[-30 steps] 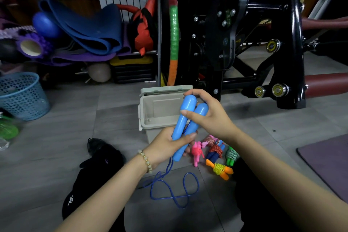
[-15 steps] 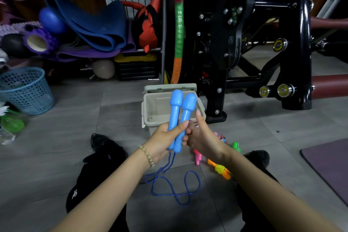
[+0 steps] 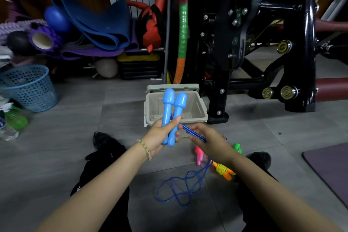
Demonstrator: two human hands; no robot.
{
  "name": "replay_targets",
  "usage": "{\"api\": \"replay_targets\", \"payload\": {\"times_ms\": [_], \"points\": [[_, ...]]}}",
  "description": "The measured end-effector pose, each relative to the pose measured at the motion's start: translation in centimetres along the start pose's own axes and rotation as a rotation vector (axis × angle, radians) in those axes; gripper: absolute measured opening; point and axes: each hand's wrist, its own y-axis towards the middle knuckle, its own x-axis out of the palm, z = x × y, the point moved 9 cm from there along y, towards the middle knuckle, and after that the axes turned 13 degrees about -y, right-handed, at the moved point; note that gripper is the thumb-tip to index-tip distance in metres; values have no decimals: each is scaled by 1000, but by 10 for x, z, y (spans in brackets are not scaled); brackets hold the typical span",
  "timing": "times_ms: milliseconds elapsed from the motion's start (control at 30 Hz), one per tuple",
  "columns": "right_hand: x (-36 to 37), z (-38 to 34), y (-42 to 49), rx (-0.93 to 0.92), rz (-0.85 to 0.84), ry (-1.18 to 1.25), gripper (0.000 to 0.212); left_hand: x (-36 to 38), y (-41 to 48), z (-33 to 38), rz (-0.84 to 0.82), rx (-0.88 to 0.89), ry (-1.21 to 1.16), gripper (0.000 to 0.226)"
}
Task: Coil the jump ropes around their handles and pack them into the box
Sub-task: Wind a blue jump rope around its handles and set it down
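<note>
My left hand [image 3: 162,133] grips two light blue jump rope handles [image 3: 174,109] side by side, upright, in front of the open beige box [image 3: 199,117]. My right hand [image 3: 209,142] pinches the dark blue rope [image 3: 190,131] just right of the handles and holds it taut. The rest of that rope [image 3: 178,188] lies in loose loops on the floor between my legs. Coiled jump ropes lie on the floor behind my right hand: a pink one [image 3: 199,155], an orange one [image 3: 224,170] and a green one [image 3: 237,147].
A black exercise machine frame [image 3: 235,43] stands right behind the box. A blue mesh basket [image 3: 28,86] and a green bottle [image 3: 16,119] sit at the left. Rolled mats [image 3: 98,24] and balls pile at the back wall. A purple mat [image 3: 331,171] lies at the right.
My right hand left the tops of the handles, came down to their right side and took hold of the rope, pulling it out to the right. The left hand kept the handles upright.
</note>
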Motion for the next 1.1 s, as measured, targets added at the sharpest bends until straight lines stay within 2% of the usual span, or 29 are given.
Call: {"api": "replay_targets", "payload": {"times_ms": [67, 133, 167, 200, 300, 433, 533, 733, 933, 1100], "points": [[-8, 2, -1, 13, 61, -310, 14, -10, 3, 10, 64, 30, 67, 19], [-17, -1, -3, 8, 120, -711, 34, -18, 4, 17, 90, 21, 177, 22], [-23, -11, -4, -58, 195, -839, 45, -20, 4, 19, 88, 13, 218, 24], [-23, -21, -7, -134, 225, -903, 50, -22, 4, 20, 88, 11, 242, 25], [-27, -63, -20, -402, 380, -996, 37, -20, 6, 23, 80, -3, 311, 22], [-50, -90, -18, -567, 414, -976, 36, -3, -2, 10, -132, -140, 537, 25], [-83, -87, -10, -520, 367, -844, 35, 8, -15, 8, -283, -255, 635, 34], [-98, -85, 3, -378, 126, -599, 20, 35, -34, 4, -442, -399, 761, 27], [-93, -100, 12, -378, 18, -465, 20, 63, -35, 13, -495, -332, 1001, 43], [-94, -89, 22, -311, -158, -251, 25, 76, -35, 28, -460, -167, 1145, 31]]}}
